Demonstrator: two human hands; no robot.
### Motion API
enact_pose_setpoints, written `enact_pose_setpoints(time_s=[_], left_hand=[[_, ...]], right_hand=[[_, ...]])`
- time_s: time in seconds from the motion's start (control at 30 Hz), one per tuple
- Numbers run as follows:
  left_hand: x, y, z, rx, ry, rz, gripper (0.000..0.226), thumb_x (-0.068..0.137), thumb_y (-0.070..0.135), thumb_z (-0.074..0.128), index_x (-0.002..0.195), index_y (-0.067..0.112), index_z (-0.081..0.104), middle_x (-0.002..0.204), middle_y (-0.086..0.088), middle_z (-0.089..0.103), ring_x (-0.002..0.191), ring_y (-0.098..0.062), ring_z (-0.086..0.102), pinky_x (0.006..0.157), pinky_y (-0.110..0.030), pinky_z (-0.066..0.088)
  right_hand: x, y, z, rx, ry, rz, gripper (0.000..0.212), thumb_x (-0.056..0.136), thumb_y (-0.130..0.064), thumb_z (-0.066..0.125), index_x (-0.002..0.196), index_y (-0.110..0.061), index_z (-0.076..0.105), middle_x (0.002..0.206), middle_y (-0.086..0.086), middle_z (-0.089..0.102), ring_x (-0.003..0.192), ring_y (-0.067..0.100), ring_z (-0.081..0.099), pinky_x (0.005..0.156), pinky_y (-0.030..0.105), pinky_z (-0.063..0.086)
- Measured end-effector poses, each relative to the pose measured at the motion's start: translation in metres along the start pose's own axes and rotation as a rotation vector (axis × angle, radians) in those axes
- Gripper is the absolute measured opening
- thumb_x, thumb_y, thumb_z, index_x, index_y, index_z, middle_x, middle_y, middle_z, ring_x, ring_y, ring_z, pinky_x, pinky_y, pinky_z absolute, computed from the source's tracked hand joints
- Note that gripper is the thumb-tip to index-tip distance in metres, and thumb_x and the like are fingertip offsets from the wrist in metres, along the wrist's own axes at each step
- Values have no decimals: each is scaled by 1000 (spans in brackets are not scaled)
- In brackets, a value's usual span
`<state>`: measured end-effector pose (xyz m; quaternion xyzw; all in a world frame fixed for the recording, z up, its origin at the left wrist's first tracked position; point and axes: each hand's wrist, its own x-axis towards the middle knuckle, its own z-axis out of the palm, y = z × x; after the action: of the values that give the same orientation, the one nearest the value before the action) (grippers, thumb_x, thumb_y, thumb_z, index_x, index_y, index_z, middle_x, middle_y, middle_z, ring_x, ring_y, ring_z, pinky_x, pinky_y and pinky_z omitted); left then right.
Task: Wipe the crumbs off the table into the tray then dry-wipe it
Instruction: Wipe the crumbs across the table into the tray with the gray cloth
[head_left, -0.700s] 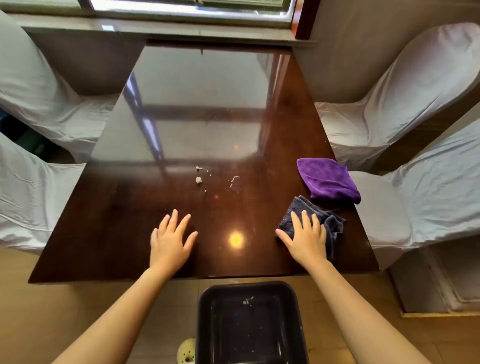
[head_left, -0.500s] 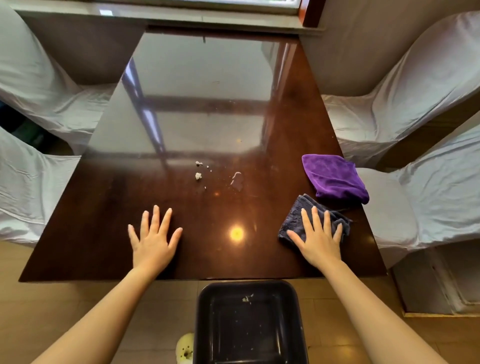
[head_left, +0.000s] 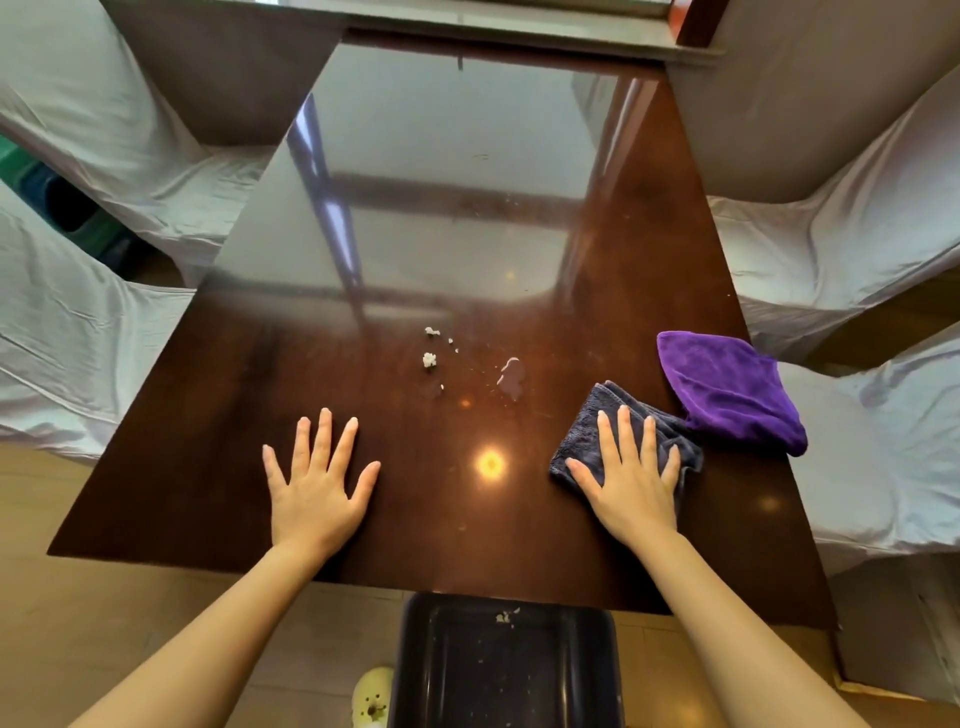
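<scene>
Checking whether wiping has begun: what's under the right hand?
The right hand lies flat, fingers spread, on a folded dark grey cloth resting on the table. The cloth's middle and the tabletop beneath are covered. The crumbs lie apart, untouched.

Both my arms are bare from the wrist up to where the picture cuts them off; no sleeve shows on either forearm. My left hand (head_left: 317, 486) wears no glove, ring, watch or band. My right hand (head_left: 631, 480) is just as plain, with nothing on the fingers or wrist. The nails on both are short and unpainted, with a slight pale shine at the tips. My forearms look slim and smooth.
</scene>
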<state>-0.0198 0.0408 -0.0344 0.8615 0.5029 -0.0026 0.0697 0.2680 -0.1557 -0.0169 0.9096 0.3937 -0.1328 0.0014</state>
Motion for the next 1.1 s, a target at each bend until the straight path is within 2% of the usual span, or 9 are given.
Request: enact_pose_setpoints(time_s=[0.2, 0.3, 0.67, 0.83, 0.97, 1.1], left_hand=[[1, -2, 3, -14, 13, 4, 68, 82, 68, 9, 142, 35, 3, 156, 1, 10, 144, -20, 0, 113, -57, -2], [1, -2, 4, -3, 18, 6, 68, 83, 68, 4, 142, 35, 4, 155, 1, 11, 144, -21, 3, 113, -57, 0], [0, 0, 1, 33, -13, 15, 67, 87, 63, 7, 144, 30, 15, 154, -4, 20, 143, -26, 13, 111, -61, 13], [0, 0, 0, 40, -22, 23, 66, 87, 62, 10, 144, 29, 19, 153, -5, 23, 143, -25, 13, 111, -59, 9], [0, -1, 1, 45, -28, 14, 65, 87, 62, 12, 144, 31, 16, 154, -3, 21, 143, -23, 8, 111, -59, 9], [0, -1, 1, 41, -25, 22, 65, 87, 62, 15, 144, 31, 18, 154, -4, 23, 142, -24, 12, 111, -58, 9]], right_hand=[[56, -19, -11, 16, -9, -7, 67, 91, -61, 18, 146, -30, -6, 159, -1, -9, 144, 26, -15, 113, 55, -6], [85, -28, -16, 17, -3, -6, 62, 93, -57, 16, 146, -31, -5, 159, -2, -9, 144, 26, -14, 114, 55, -6], [172, -76, -34, 36, -46, -13, 59, 94, -55, 15, 145, -33, -6, 158, -5, -12, 143, 24, -18, 113, 56, -8], [200, -108, -41, 49, -55, -40, 59, 95, -54, 14, 145, -32, -5, 158, -5, -12, 143, 25, -17, 112, 57, -8], [214, -136, -42, 68, -53, -61, 59, 95, -54, 13, 146, -31, -5, 158, -4, -13, 143, 26, -18, 112, 58, -10], [219, -158, -41, 72, -77, -133, 58, 95, -54, 11, 146, -32, -5, 158, -4, -13, 143, 26, -19, 111, 57, -12]])
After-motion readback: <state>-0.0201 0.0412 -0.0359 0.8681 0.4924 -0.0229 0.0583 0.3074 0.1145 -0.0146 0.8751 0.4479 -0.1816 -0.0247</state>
